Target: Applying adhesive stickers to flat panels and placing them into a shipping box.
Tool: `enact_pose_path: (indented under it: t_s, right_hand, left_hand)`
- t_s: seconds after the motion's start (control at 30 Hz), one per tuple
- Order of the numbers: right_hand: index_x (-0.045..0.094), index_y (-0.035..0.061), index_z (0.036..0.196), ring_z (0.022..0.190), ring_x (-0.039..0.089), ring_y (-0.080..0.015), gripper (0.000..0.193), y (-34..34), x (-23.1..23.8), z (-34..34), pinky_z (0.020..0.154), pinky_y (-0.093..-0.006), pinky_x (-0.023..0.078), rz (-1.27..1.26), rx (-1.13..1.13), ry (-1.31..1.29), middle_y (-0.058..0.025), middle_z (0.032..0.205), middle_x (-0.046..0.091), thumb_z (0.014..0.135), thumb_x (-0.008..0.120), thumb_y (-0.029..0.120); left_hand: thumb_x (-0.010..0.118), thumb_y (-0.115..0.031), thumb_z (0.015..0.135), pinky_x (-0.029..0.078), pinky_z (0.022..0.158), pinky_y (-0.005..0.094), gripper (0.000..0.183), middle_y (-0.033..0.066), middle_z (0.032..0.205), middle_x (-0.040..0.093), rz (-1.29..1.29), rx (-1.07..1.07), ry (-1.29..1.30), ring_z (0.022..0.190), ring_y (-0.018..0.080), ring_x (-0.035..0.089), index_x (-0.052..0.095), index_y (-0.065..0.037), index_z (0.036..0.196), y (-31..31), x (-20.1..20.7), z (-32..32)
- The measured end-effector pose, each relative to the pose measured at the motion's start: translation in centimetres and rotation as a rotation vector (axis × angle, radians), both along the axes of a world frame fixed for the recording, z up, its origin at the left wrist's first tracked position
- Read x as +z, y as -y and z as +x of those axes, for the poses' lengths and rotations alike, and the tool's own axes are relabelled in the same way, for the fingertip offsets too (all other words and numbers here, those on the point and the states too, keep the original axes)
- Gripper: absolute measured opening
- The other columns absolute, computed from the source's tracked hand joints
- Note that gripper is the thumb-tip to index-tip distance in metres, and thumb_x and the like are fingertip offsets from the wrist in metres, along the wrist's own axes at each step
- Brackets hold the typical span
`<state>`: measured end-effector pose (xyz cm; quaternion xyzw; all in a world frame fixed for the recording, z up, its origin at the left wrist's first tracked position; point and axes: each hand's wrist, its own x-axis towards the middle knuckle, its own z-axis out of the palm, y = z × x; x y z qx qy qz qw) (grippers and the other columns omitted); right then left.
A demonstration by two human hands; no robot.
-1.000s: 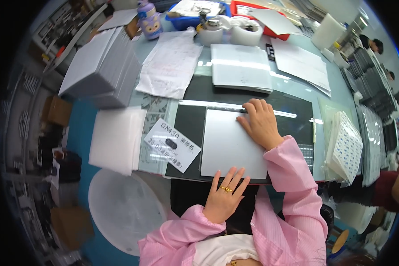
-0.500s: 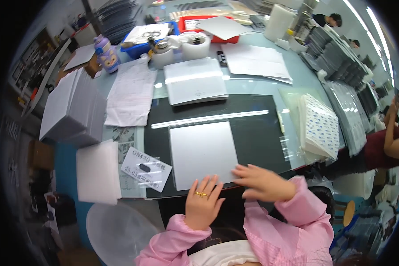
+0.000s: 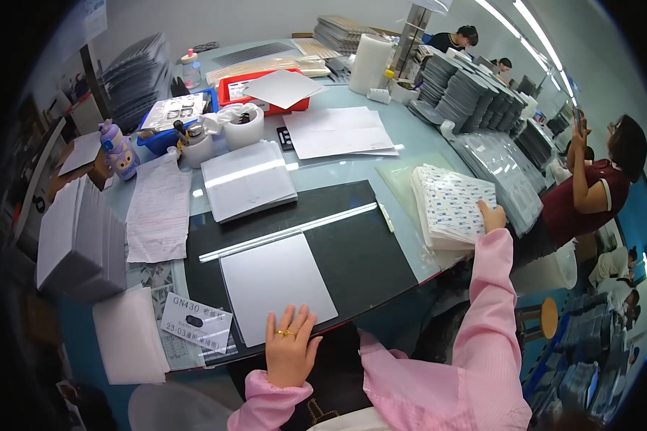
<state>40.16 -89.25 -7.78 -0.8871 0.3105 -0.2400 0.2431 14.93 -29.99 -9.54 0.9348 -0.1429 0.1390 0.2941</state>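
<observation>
A smooth, pale grey-white square sheet [image 3: 277, 287] lies on the black mat [image 3: 359, 287] in front of me. My left hand [image 3: 292, 352], wearing a gold ring, rests on its near edge with the fingers stretched out. To the right, my right hand [image 3: 492, 217] touches the right edge of a stack of white sheets with blue print [image 3: 449, 201]. Its visible fingers are apart, and no sheet is lifted from the stack. A clear strip [image 3: 287, 233] runs across the mat beyond the square sheet.
A printed label card [image 3: 196, 323] lies left of the sheet, near white foam sheets [image 3: 128, 334]. Further back are a white stack [image 3: 246, 179], white papers [image 3: 338, 133], a blue bin [image 3: 158, 140] and a red tray [image 3: 287, 106]. A person [image 3: 589, 172] stands at the right.
My right hand has left the near right corner of the square sheet and reached right to the printed stack. The view has turned right. My left hand stays on the sheet's near edge.
</observation>
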Motion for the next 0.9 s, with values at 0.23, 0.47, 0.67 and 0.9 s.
enact_pose_path:
  t_s: [0.23, 0.47, 0.67, 0.9]
  right_hand:
    - [0.066, 0.0015, 0.097, 0.076, 0.058, -0.0075, 0.018, -10.3, 6.8, -3.2, 0.066, -0.0237, 0.045, 0.525, 0.500, 0.652, -0.0001, 0.087, 0.066, 0.096, 0.062, 0.018]
    - [0.062, 0.0016, 0.098, 0.080, 0.057, -0.0036, 0.007, -34.1, 8.1, -12.2, 0.073, -0.0196, 0.045, 0.994, 1.380, -0.129, 0.0032, 0.086, 0.063, 0.097, 0.061, 0.009]
    - [0.061, -0.0001, 0.098, 0.083, 0.058, -0.0044, 0.009, -40.3, 5.8, -14.2, 0.075, -0.0209, 0.046, 1.037, 1.560, -0.400, 0.0003, 0.092, 0.066, 0.098, 0.060, 0.009]
    - [0.063, -0.0004, 0.100, 0.071, 0.053, -0.0033, 0.015, -42.3, 6.6, -15.2, 0.063, -0.0207, 0.044, 0.786, 1.619, -0.305, -0.0009, 0.079, 0.064, 0.092, 0.070, 0.010]
  left_hand:
    - [0.073, -0.013, 0.083, 0.036, 0.110, 0.0523, 0.044, 0.0095, 0.129, 0.064, -0.163, -0.012, -0.026, 0.123, 0.0345, 0.056, 0.062, -0.008, 0.126, -1.5, 0.2, 0.4]
    - [0.069, 0.000, 0.084, 0.051, 0.091, 0.0360, 0.061, 0.0155, 0.118, 0.069, -0.754, 0.003, 0.095, 0.106, 0.0282, 0.068, 0.049, -0.004, 0.141, -2.1, 5.2, 3.8]
    - [0.079, -0.008, 0.077, 0.055, 0.072, 0.0332, 0.045, 0.0144, 0.097, 0.071, -0.637, -0.027, 0.360, 0.086, 0.0261, 0.071, 0.068, -0.003, 0.120, -4.0, 7.8, 4.1]
    - [0.081, -0.010, 0.073, 0.051, 0.060, 0.0300, 0.021, 0.0105, 0.081, 0.069, -0.746, -0.013, 0.242, 0.069, 0.0234, 0.068, 0.068, 0.000, 0.088, -4.4, 5.9, 2.8]
